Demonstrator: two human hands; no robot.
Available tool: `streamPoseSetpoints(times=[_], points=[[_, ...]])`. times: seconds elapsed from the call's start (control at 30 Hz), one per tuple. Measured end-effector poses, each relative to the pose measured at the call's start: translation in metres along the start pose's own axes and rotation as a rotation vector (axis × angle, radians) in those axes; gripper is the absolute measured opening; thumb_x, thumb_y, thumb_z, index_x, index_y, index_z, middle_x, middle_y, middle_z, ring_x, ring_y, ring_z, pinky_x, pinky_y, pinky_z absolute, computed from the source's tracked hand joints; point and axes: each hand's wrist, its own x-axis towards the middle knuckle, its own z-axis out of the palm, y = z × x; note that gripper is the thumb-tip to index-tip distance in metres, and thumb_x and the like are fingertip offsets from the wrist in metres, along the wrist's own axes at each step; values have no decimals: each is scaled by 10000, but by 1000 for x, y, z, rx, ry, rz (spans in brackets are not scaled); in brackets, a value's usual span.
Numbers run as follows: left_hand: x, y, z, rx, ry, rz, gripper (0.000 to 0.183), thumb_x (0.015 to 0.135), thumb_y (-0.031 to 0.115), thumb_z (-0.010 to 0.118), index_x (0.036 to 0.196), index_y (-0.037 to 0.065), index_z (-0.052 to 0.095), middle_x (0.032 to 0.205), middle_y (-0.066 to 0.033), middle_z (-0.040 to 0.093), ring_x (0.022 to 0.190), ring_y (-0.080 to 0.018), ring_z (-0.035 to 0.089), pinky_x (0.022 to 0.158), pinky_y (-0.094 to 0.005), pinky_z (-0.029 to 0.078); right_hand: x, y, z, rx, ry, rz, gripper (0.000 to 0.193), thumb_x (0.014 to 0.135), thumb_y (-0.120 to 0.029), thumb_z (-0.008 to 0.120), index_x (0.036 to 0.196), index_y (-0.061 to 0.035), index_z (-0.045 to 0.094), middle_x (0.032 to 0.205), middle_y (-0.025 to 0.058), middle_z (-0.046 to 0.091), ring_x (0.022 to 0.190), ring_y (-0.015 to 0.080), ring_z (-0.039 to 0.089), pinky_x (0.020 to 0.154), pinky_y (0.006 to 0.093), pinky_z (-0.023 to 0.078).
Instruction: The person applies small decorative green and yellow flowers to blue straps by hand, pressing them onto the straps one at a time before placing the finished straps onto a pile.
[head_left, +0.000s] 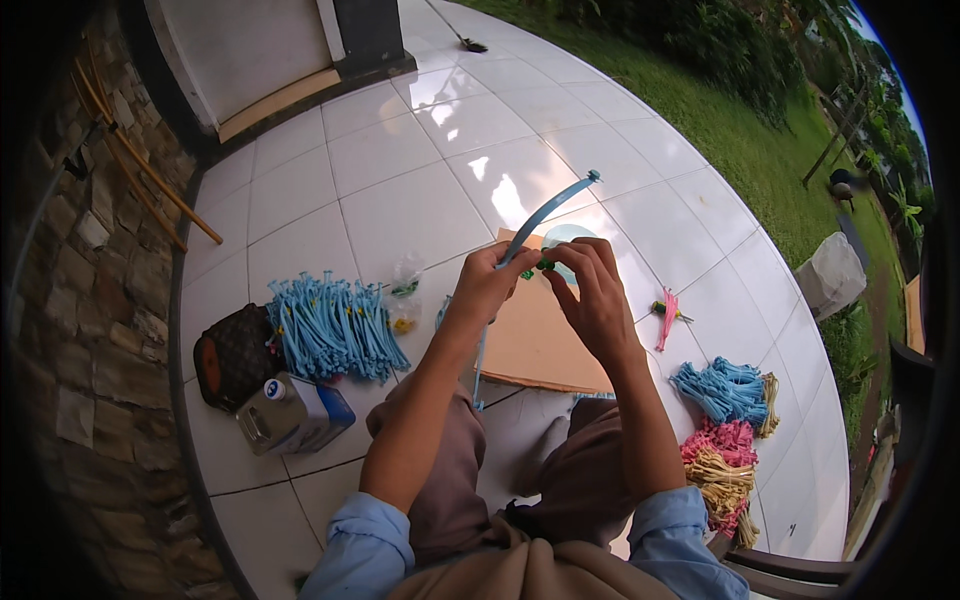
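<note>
In my left hand (488, 283), the fingers are closed round a light blue strap (543, 213). It curves up and away to the right and ends in a small knot or knob. My right hand (598, 300) pinches at a small green piece (545, 264), close against the left fingertips. Its exact kind is too small to make out. Both hands are above a brown cardboard sheet (535, 345) in front of my knees. A translucent bluish round dish (568, 236) lies behind the right fingers, partly hidden by them.
To the left lie a big bundle of blue straps (335, 328), a dark brown pouch (235, 357) and a metal can (295, 415). At right are blue (722, 390), pink (722, 440) and beige bundles (720, 482), plus a small pink bundle (667, 318) beside a tool.
</note>
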Motion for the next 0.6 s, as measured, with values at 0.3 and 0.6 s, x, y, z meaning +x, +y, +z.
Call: streamPoseSetpoints(times=[0.3,0.6], points=[[-1,-3,5,-153,-76,142,184,889,233,516,945,65,563,504,64,380,427,-12,303,403,-195,220,3,3,2,831,388,607,373,743,13,660,996,-44,392,818,69,610,717,107,549,664,242,434],[-2,-9,18,-19,125,312,142,887,180,524,926,46,554,582,32,477,514,-22,359,461,-198,279,5,1,18,1314,435,910,428,749,2,666,997,-70,325,821,95,615,747,104,529,664,215,390]])
